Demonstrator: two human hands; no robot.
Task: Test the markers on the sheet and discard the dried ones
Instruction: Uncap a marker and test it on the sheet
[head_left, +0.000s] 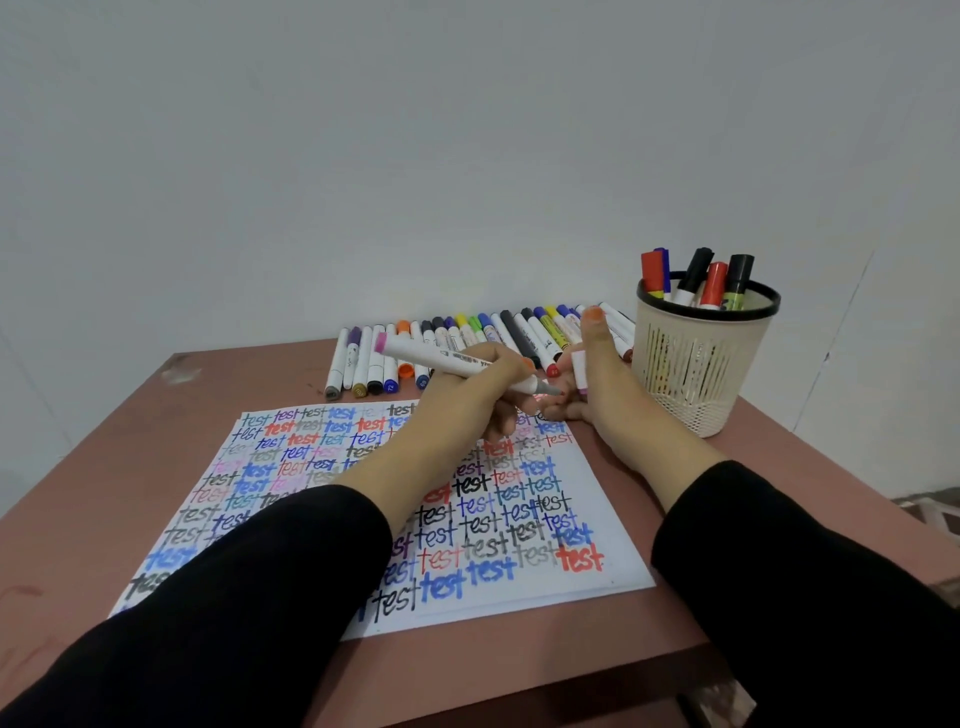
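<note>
Against a bare grey wall, over the word-covered white sheet (597, 525), the left hand (467, 400) grips an uncapped white pink-ended marker (457, 364), the right hand (597, 395) pinches its cap (580, 376); press the tip lightly on blank paper.

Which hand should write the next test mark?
Left hand: it grips the uncapped marker, tip just above the sheet. Right hand only holds the cap.

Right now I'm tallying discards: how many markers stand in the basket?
5 in the basket: red and blue at left, black, red, black at right. Shorter ones may be hidden.
</note>
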